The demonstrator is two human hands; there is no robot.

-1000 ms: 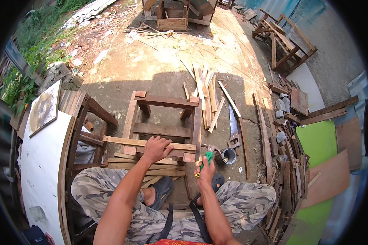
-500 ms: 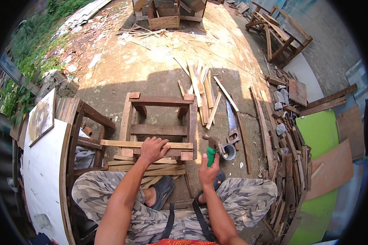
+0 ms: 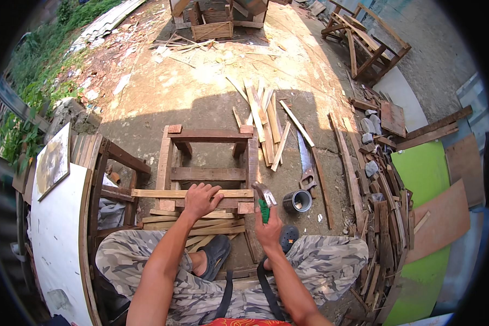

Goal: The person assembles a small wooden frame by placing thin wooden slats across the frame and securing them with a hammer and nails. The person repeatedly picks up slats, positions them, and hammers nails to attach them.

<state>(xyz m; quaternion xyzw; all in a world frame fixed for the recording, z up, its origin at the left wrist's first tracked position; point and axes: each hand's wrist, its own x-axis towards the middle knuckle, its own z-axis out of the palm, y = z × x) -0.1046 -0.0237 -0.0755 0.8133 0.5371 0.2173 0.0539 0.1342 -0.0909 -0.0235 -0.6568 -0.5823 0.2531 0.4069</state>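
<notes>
Rough dark wooden frame [image 3: 209,163] on dirt floor. Pale flat slat [image 3: 163,193] lies across its near end, left hand [image 3: 201,200] pressed flat on it, fingers spread. Right of frame: right hand [image 3: 268,228] gripping green-handled hammer [image 3: 263,196], handsaw [image 3: 305,162], small round tin [image 3: 298,201].

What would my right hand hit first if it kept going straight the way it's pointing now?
Most likely the right end of the pale slat on the wooden frame. The right hand holds a hammer whose head points at that corner; depth is unclear, so it may pass above.
</notes>
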